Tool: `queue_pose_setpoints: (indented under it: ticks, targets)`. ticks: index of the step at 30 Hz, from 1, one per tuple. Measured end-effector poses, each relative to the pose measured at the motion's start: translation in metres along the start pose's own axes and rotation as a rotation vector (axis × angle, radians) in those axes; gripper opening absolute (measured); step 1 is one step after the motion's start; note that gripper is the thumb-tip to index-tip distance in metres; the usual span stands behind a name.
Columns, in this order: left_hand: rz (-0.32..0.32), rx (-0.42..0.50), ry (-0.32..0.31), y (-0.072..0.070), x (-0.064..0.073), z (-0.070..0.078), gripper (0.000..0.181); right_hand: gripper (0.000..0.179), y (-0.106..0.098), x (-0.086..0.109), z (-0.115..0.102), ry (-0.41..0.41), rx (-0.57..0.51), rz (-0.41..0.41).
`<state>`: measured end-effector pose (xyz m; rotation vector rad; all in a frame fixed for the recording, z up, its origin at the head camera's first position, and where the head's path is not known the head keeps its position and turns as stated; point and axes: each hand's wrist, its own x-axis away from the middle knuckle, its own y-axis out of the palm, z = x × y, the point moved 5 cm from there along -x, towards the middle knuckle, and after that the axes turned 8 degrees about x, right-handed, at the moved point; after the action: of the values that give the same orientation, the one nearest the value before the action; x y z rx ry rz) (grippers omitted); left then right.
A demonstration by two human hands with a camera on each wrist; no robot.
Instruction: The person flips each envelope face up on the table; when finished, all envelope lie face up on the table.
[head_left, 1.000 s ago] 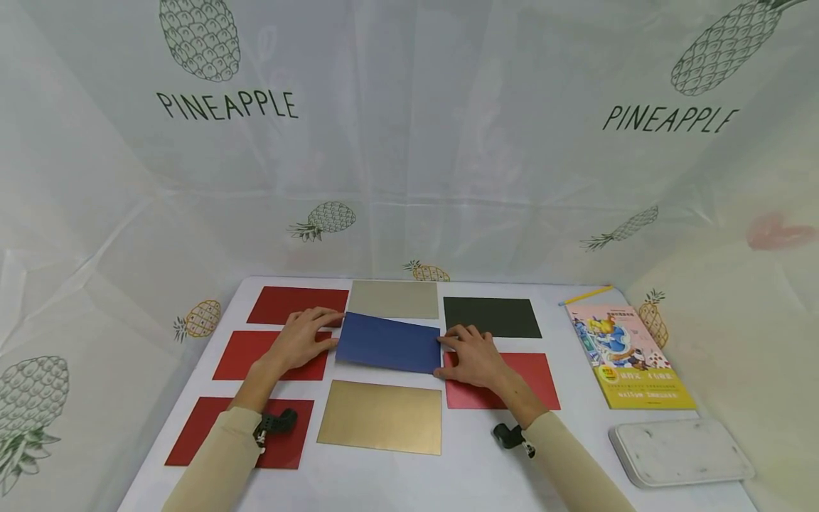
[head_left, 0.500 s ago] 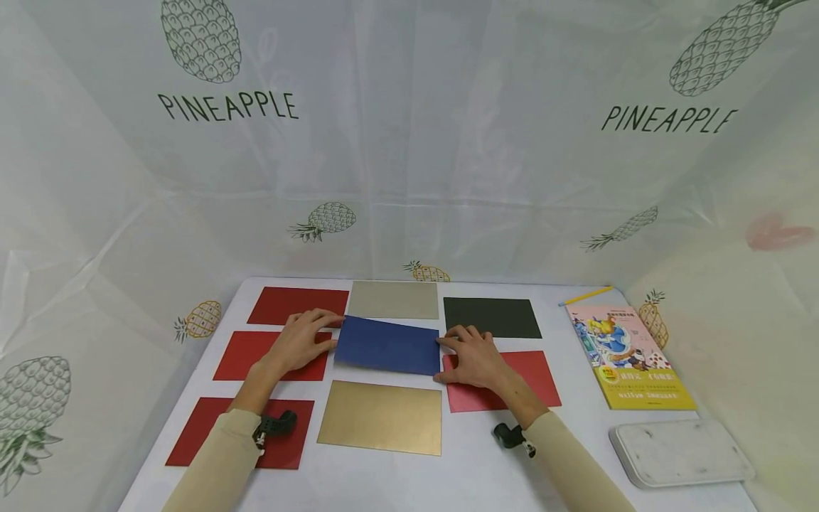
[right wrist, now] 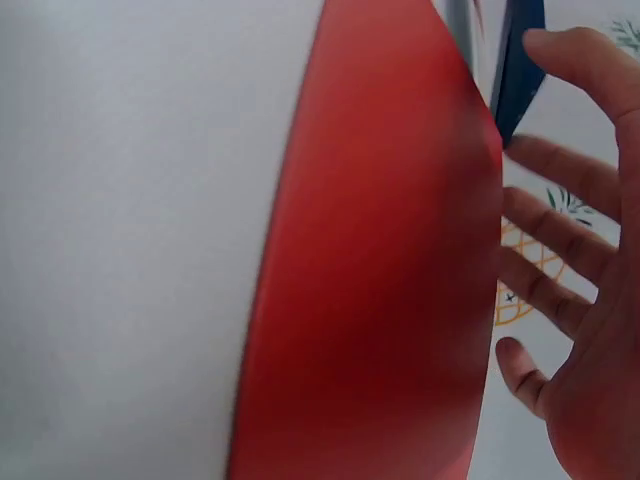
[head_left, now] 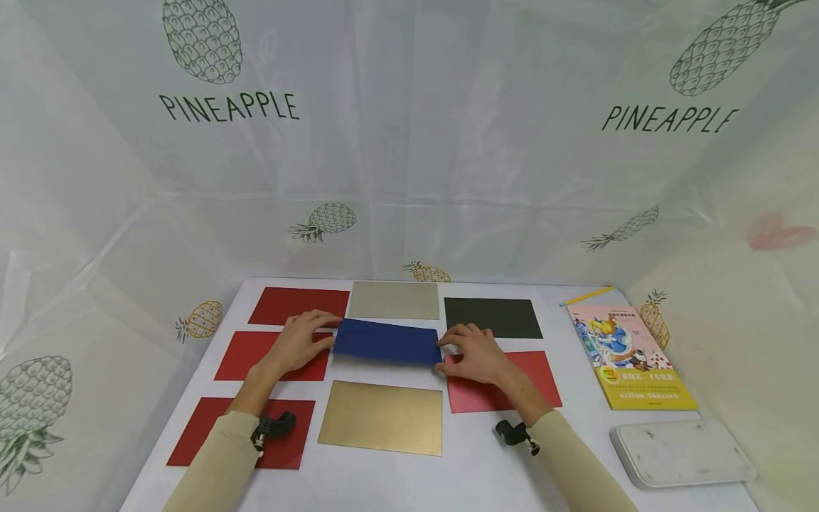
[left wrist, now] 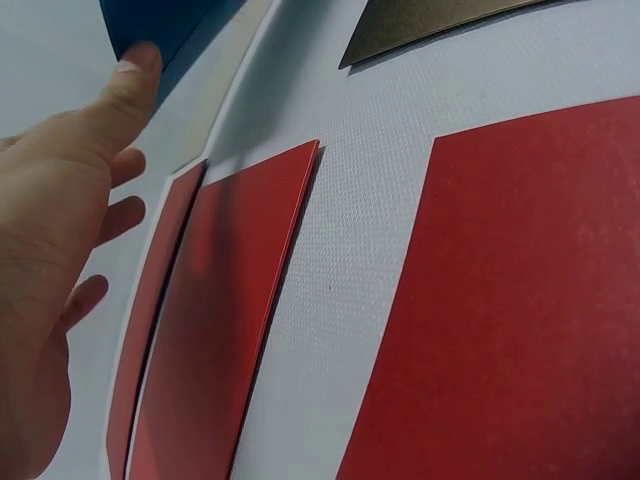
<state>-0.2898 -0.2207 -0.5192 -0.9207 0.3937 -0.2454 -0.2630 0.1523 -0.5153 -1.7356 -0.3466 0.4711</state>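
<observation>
A dark blue rectangular card (head_left: 387, 343) is held raised and tilted in the middle of the table. At its left end my left hand (head_left: 299, 345) pinches it between thumb and fingers, while my right hand (head_left: 475, 354) grips the opposite end. In the left wrist view the left thumb lies on the blue card (left wrist: 170, 40). In the right wrist view the right thumb and index finger are at the edge of the blue card (right wrist: 520, 70). A gold card (head_left: 382, 417) lies just nearer than it. Under the right hand and wrist lies a light red card (head_left: 525, 377).
Three red cards (head_left: 269, 354) form a column at left. A beige card (head_left: 395, 300) and a dark green card (head_left: 493, 317) lie along the back. To the right are a pencil (head_left: 587, 296), an illustrated book (head_left: 630, 355) and a whitish flat case (head_left: 681, 453).
The blue card has tilted, so its face looks narrower and darker, and its far edge sits slightly lower in view. The light red card has shifted a little. Both hands stay almost in place.
</observation>
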Motion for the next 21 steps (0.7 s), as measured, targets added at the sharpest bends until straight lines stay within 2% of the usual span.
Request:
queue_pose_setpoints:
  ticks: [8,16,21]
  targets:
    - [0.043,0.091,-0.008,-0.003,0.002,0.001,0.035,0.019,-0.013,-0.002,0.003,-0.011,-0.203,0.087]
    - [0.072,0.172,0.026,-0.006,0.002,0.005,0.024,0.012,-0.023,-0.007,0.005,-0.021,-0.399,0.180]
    - [0.069,0.210,0.010,-0.007,0.001,0.007,0.016,0.012,-0.026,-0.009,0.007,0.001,-0.440,0.216]
